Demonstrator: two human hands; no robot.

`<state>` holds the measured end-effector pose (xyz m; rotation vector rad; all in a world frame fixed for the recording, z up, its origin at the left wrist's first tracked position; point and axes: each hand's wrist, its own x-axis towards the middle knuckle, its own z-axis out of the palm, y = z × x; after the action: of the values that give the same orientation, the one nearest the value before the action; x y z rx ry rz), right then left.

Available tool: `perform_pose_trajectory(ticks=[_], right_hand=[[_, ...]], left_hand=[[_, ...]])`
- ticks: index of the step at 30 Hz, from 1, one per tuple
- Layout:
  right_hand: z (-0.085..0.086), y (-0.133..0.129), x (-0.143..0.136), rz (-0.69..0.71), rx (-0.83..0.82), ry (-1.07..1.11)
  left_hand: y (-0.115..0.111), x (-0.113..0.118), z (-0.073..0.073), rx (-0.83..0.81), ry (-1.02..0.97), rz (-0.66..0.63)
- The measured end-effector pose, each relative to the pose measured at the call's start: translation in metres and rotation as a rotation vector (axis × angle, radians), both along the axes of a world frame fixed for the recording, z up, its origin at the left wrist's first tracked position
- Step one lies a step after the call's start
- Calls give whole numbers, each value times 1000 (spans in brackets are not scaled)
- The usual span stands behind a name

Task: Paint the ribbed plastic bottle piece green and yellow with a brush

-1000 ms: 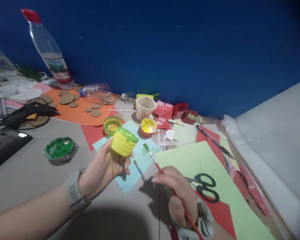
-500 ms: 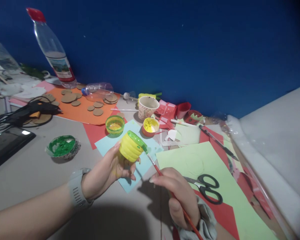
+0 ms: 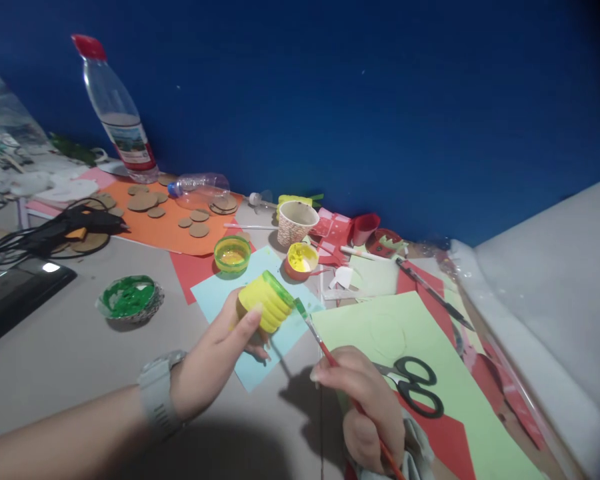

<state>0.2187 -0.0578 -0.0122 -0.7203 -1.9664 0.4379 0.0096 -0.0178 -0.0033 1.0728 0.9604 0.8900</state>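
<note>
My left hand [image 3: 220,347] is closed around a small ridged yellow cup [image 3: 264,305] with a green-painted rim, tilted toward the right above a light blue sheet [image 3: 253,373]. Between the thumb and fingers of my right hand [image 3: 360,393] is a paintbrush [image 3: 329,355] with a red handle. Its green-coated bristles are at the cup's rim; whether they touch it I cannot tell. Left of my hands sits a bowl of green paint [image 3: 130,298]. Behind the cup stand a small tub of yellow paint [image 3: 301,260] and a green-and-yellow ring-shaped dish [image 3: 232,255].
Black-handled scissors [image 3: 414,385] lie on pale green paper [image 3: 370,320] at the right. A paper cup [image 3: 297,222], a lying plastic bottle [image 3: 203,189] and an upright red-capped bottle [image 3: 123,127] stand farther back. A glue gun [image 3: 87,223] and a black device [image 3: 25,293] are at the left.
The brush tip has shifted slightly right, from lying on the cup's rim to its edge. The cup has turned in my left hand, and my thumb now lies across its side.
</note>
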Motion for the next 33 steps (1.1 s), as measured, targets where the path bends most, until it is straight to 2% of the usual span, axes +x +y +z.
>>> perform_pose_trajectory(ticks=[5, 11, 15, 18, 23, 27, 33], right_hand=[[3, 0, -2, 26, 1, -4], [8, -2, -3, -15, -6, -73], [9, -1, -3, -65, 22, -75], [7, -1, -3, -72, 23, -66], [1, -1, -3, 64, 65, 11], [0, -1, -3, 172, 38, -8], [-3, 2, -2, 148, 27, 76]], left_hand=[[-2, 1, 8, 62, 105, -20], [-2, 1, 10, 107, 90, -18], [-2, 0, 8, 62, 60, 12], [1, -1, 5, -25, -70, 58], [7, -4, -2, -209, -325, 61], [5, -6, -3, -221, -321, 29], [4, -5, 2, -207, -278, -42]])
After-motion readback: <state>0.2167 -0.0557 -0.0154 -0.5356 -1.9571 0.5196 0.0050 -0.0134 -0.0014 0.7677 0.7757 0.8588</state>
